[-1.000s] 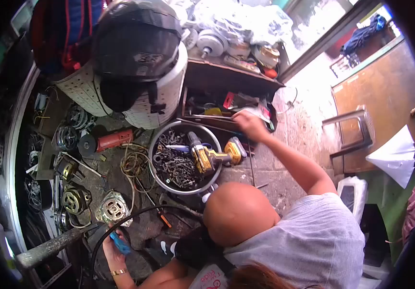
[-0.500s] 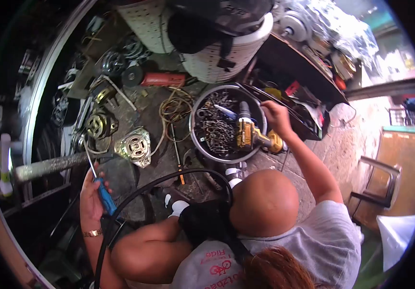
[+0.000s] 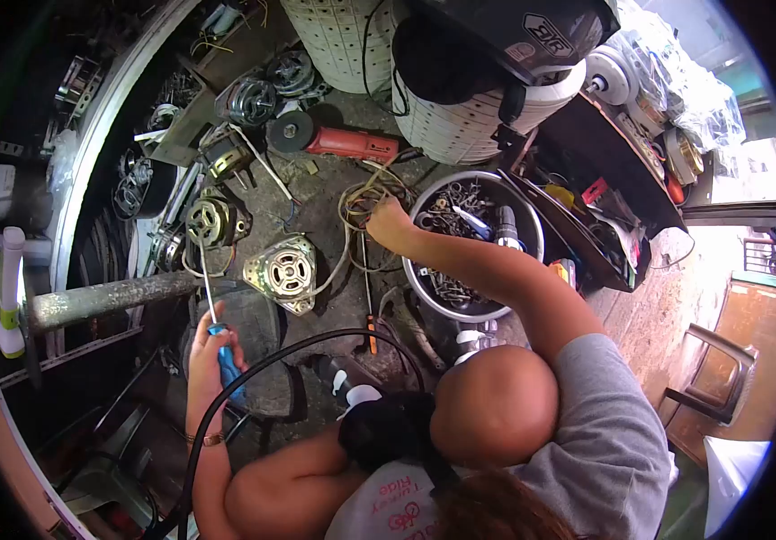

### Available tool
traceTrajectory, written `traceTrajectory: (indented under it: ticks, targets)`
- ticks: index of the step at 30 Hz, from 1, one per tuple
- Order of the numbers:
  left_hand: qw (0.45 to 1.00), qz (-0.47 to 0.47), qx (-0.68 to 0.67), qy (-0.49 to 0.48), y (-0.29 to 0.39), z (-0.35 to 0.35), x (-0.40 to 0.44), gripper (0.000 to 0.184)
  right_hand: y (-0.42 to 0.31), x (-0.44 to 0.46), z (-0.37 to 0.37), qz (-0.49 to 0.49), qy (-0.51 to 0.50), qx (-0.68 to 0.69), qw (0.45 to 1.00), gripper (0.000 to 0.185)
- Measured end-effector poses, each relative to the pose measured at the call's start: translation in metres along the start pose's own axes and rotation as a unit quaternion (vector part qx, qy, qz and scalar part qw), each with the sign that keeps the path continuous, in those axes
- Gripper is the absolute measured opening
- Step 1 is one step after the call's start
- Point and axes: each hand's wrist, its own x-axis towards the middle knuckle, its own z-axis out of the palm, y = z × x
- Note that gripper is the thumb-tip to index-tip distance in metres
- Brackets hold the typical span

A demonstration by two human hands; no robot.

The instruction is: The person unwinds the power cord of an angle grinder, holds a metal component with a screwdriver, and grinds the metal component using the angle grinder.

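My left hand [image 3: 217, 349] is closed round the blue handle of a screwdriver [image 3: 229, 364], whose shaft points up toward a round motor part [image 3: 214, 222]. To the right of that, a metal motor cover [image 3: 285, 272] lies on the floor. My right hand [image 3: 390, 225] reaches across to a coil of tan cable [image 3: 352, 205], just left of the metal bowl [image 3: 539, 232]. Its fingers point down and are mostly hidden. Just below this hand, an orange-handled screwdriver [image 3: 372, 335] lies on the floor.
The bowl holds many small metal parts and a drill [image 3: 506, 229]. A red angle grinder [image 3: 352, 144] lies beyond the cable. A thick metal bar [image 3: 113, 301] juts in from the left. A black cable [image 3: 298, 344] arches over my legs. White perforated drums and a helmet [image 3: 532, 36] stand behind.
My right hand has moved left from the tool box, past the bowl, to the cable coil. My left hand still holds the blue screwdriver, now raised beside the motor parts. The view has shifted.
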Motion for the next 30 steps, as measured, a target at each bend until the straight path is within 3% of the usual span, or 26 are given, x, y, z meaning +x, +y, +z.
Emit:
traceTrajectory:
  ticks: [2,3,5,7,9,11,13,14,17,19,21,23,25,27,28,29,30]
  targets:
    - [0.999,0.009,0.037,-0.025,-0.002,-0.003,0.003,0.048,0.001,0.013,0.006,0.029,0.026,-0.078,0.996,0.013]
    - [0.999,0.003,0.037,-0.023,0.002,0.004,-0.001,0.049,0.001,0.019,0.018,0.035,0.028,-0.080,0.996,0.013]
    - [0.999,0.002,0.019,-0.032,0.003,0.007,-0.003,0.050,0.005,0.029,0.027,0.077,0.136,-0.044,0.987,0.014]
    - [0.999,0.005,0.010,-0.035,0.004,0.005,-0.004,0.051,0.010,0.030,0.025,0.060,0.133,-0.068,0.987,0.014]
    - [0.999,0.005,0.000,-0.034,0.003,0.002,-0.005,0.051,0.016,0.027,0.015,-0.059,0.191,-0.025,0.980,0.016]
    - [1.000,-0.004,-0.011,-0.026,0.003,0.000,-0.006,0.051,0.014,0.023,0.006,-0.055,0.192,-0.012,0.980,0.015]
    - [1.000,-0.002,-0.013,-0.029,0.002,-0.001,-0.006,0.050,0.015,0.019,-0.001,-0.144,0.109,-0.006,0.983,0.012]
    - [0.999,-0.004,-0.015,-0.032,0.001,-0.001,-0.005,0.049,0.010,0.023,0.008,-0.147,0.159,0.008,0.976,0.011]
    - [1.000,-0.010,-0.011,-0.015,-0.001,0.002,-0.002,0.047,-0.005,0.019,0.016,-0.121,0.131,-0.007,0.984,0.011]
    - [1.000,-0.010,-0.014,-0.025,0.002,0.011,-0.004,0.041,-0.005,0.014,0.017,-0.196,0.115,0.112,0.967,0.012]
    - [1.000,-0.020,-0.013,-0.009,0.001,0.016,-0.001,0.042,-0.010,0.008,0.011,-0.229,0.119,0.144,0.955,0.011]
    - [1.000,0.005,-0.003,-0.012,-0.001,0.022,0.003,0.044,-0.008,-0.001,0.003,-0.232,0.240,0.163,0.928,0.013]
    - [0.999,0.014,0.005,-0.036,0.002,0.025,0.004,0.045,0.017,-0.040,-0.051,-0.141,0.320,0.252,0.902,0.014]
    - [0.999,0.029,0.008,-0.022,-0.001,0.018,0.001,0.046,0.061,-0.099,-0.102,-0.015,0.318,0.351,0.881,0.017]
    - [0.999,0.031,0.019,-0.023,-0.001,0.013,-0.001,0.045,0.086,-0.139,-0.130,0.092,0.259,0.371,0.887,0.023]
    - [0.999,0.036,0.028,-0.021,-0.001,0.011,-0.003,0.045,0.119,-0.177,-0.143,0.122,0.281,0.485,0.819,0.030]
    - [0.999,0.027,0.029,0.000,-0.001,0.010,-0.005,0.045,0.151,-0.213,-0.138,0.250,0.251,0.507,0.786,0.031]
